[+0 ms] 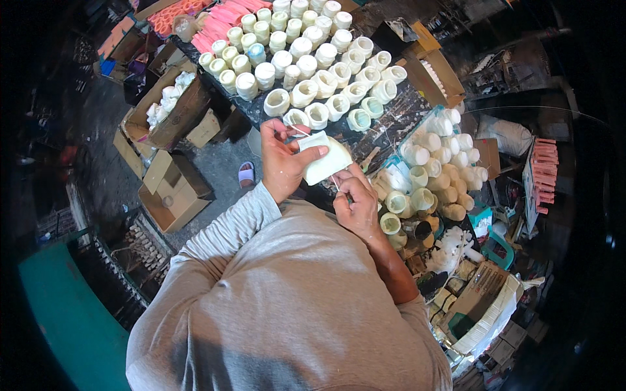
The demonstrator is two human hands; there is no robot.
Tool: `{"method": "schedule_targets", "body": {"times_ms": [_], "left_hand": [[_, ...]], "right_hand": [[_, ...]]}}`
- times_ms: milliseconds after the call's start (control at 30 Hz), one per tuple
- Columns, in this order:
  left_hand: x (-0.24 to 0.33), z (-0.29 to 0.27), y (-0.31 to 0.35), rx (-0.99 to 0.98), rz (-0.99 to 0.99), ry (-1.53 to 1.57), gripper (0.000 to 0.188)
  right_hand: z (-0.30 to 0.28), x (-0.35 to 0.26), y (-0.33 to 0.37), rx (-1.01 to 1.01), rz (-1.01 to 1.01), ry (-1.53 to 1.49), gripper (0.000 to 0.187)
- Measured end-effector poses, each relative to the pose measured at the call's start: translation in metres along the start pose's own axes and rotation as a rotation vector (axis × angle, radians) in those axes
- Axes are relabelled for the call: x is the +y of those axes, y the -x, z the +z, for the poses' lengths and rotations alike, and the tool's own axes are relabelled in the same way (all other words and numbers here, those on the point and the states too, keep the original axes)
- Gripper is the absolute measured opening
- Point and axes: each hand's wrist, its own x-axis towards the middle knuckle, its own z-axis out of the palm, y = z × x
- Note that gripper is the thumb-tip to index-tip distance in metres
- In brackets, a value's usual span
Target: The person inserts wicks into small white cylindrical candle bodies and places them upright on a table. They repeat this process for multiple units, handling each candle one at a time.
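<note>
Between my two hands is a cream-white, waxy-looking rounded piece (334, 160) with a flat paler face. My left hand (280, 164) grips it from the left, thumb pressed on that face and fingers mostly hidden behind. A thin white cord (300, 131) sticks out past its far end near my left fingers. My right hand (355, 199) is closed at the near end, its fingertips pinching another bit of thin cord beside the piece. Just beyond my hands stand rows of cream hollow cylinders (317, 116) on a dark table (251, 116).
More cream cups and cylinders (427, 166) crowd the table at right. Pink pieces (225, 23) lie at the far left of the table. Open cardboard boxes (171, 195) sit on the floor at left. A green surface (72, 313) fills the lower left.
</note>
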Motion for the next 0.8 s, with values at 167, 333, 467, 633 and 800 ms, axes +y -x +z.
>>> {"method": "schedule_targets", "body": {"times_ms": [167, 333, 467, 633, 800], "left_hand": [[-0.005, 0.007, 0.007, -0.025, -0.009, -0.081, 0.083], [-0.001, 0.010, 0.009, 0.001, -0.072, -0.139, 0.088], [-0.003, 0.004, 0.002, 0.028, -0.165, -0.126, 0.084], [-0.012, -0.006, -0.018, 0.006, -0.385, 0.042, 0.057], [-0.013, -0.017, -0.034, -0.015, -0.732, 0.248, 0.027]], "right_hand": [[-0.002, 0.006, 0.011, 0.036, -0.037, -0.077, 0.010], [-0.001, 0.010, 0.020, 0.034, -0.015, -0.092, 0.009], [0.002, 0.014, 0.019, 0.053, -0.045, -0.076, 0.008], [-0.002, 0.017, 0.015, 0.070, 0.056, -0.166, 0.007], [-0.011, 0.017, 0.018, 0.162, 0.336, -0.266, 0.048]]}}
